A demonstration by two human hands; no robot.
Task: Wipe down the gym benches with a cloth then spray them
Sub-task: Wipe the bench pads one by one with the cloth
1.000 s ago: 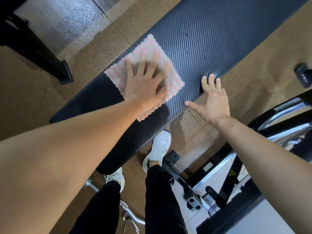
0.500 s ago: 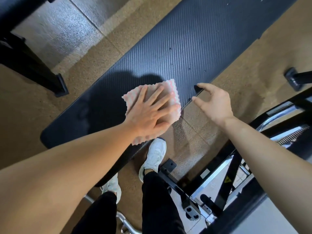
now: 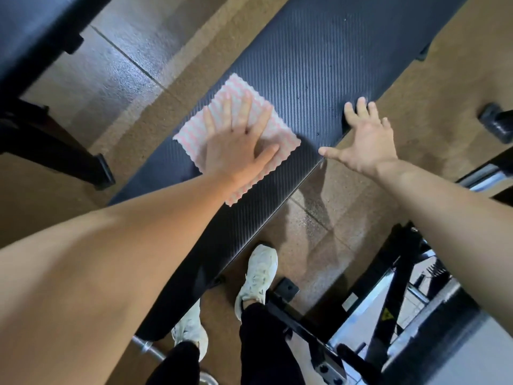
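Centre-left: left hand (image 3: 236, 145) flat, fingers spread wide, pressing the pink-striped cloth (image 3: 238, 90) onto the gym bench (image 3: 319, 51) | cloth has slid from near edge to far edge in half a second, so wiping likely continues, spraying not begun | right: right hand (image 3: 366, 140) open, fingertips on bench edge | no spray bottle visible; bench ends cut off.

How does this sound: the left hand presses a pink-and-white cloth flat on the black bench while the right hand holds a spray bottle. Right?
One slip: the right hand holds no spray bottle; it is empty, fingers spread at the edge of the bench, as the head view shows. The left hand does press the cloth flat on it.
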